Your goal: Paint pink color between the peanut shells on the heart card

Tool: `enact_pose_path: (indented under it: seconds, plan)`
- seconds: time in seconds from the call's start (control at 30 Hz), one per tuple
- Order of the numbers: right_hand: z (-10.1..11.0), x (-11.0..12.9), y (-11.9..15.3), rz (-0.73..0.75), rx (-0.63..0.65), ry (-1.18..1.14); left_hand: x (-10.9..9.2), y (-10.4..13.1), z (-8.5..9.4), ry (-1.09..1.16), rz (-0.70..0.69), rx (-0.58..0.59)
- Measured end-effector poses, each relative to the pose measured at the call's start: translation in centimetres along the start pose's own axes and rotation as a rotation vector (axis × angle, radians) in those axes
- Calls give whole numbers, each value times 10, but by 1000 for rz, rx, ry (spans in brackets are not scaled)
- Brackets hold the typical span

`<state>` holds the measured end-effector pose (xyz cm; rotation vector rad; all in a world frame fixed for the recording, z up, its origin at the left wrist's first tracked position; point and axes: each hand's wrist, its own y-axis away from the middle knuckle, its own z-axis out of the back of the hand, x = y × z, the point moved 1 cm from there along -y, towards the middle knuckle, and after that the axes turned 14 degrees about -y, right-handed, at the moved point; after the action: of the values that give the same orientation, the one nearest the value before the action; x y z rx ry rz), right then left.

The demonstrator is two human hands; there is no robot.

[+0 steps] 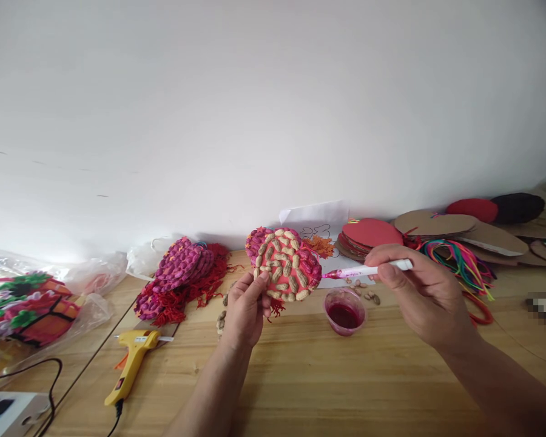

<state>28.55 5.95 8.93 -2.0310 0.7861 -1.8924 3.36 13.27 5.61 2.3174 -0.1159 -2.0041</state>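
Observation:
My left hand [248,309] grips the lower left edge of a red disc covered with peanuts [282,264]. Most peanuts on it are plain tan; those along its right edge are magenta. My right hand [418,291] is closed round a white marker [368,269], whose magenta tip is at or very near the disc's right edge; contact is hard to tell. Below the marker, a clear cup of dark red liquid [344,311] stands on the wooden table [300,376]. Loose peanuts [372,297] lie just beyond the cup.
Magenta peanut pieces with red yarn [182,270] and a yellow glue gun [134,364] lie to the left. Plastic-bagged crafts [31,309] and a power strip [13,413] are farther left. Red discs [372,233], cardboard shapes [437,223] and coloured cords [464,261] lie back right.

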Motion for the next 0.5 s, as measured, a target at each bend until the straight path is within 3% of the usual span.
enact_pose_path:
  seconds: [0.33,0.5]
  plan:
    - [-3,-1,1,-3,48,-28,-1,2,-1,25,-2,10]
    - [-2,-2,0,-29,0,-7,-1,2,-1,25,19,27]
